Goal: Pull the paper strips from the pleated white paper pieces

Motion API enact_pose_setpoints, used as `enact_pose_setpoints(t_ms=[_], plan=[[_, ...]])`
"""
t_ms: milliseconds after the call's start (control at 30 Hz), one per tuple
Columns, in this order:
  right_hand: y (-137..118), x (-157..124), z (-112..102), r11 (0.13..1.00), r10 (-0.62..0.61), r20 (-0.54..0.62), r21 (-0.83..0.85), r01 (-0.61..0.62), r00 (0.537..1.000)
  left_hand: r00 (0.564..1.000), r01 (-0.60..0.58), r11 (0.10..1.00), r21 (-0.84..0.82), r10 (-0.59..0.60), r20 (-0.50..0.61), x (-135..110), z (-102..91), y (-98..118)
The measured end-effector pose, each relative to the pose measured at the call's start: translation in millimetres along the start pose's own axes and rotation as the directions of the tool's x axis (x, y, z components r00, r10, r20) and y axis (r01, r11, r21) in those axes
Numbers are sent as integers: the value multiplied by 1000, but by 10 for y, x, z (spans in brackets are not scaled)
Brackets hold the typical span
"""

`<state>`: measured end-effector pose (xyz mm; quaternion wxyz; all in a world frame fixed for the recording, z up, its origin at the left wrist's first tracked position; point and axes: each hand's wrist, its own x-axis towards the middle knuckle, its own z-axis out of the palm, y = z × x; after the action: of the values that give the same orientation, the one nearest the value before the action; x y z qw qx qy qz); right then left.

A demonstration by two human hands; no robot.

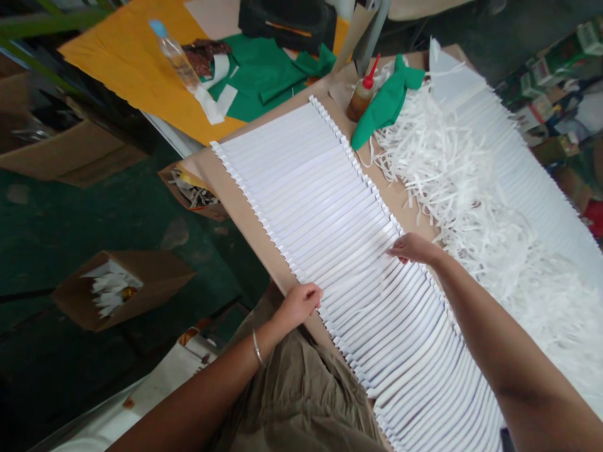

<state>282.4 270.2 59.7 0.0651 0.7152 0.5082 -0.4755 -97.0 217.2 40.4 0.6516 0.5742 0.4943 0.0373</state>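
Note:
A long row of overlapping white folded sheets covers the brown table top, their small tabs lined up along both edges. At the row's near edge, my left hand is closed in a pinch on one end of a thin white strip. The strip runs across the sheets toward my right hand, whose fingers are pinched together near the row's far edge, apparently on its other end. A loose curl of white strip lies on the sheets just below.
Beyond the row lies a big heap of white strips. A red-tipped glue bottle stands by a green cloth piece. A water bottle lies on yellow material. An open carton sits on the floor at left.

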Motion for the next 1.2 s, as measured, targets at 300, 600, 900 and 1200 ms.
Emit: enact_pose_setpoints(t_ms=[300, 600, 900, 1200], plan=[[124, 785, -569, 963, -31, -766, -195, -187, 642, 1000, 1, 797, 604, -7, 7, -65, -92, 195], [212, 1073, -801, 861, -135, -760, -408, -304, 636, 981, -40, 956, 292, 93, -171, 36, -250, 198], [-417, -103, 296, 695, -690, -324, -545, 469, 647, 997, 73, 930, -360, -74, 10, 384, 191, 550], [-782, -523, 1071, 711, -695, -174, -316, 629, 698, 978, 206, 762, -614, -138, 156, 444, 317, 546]])
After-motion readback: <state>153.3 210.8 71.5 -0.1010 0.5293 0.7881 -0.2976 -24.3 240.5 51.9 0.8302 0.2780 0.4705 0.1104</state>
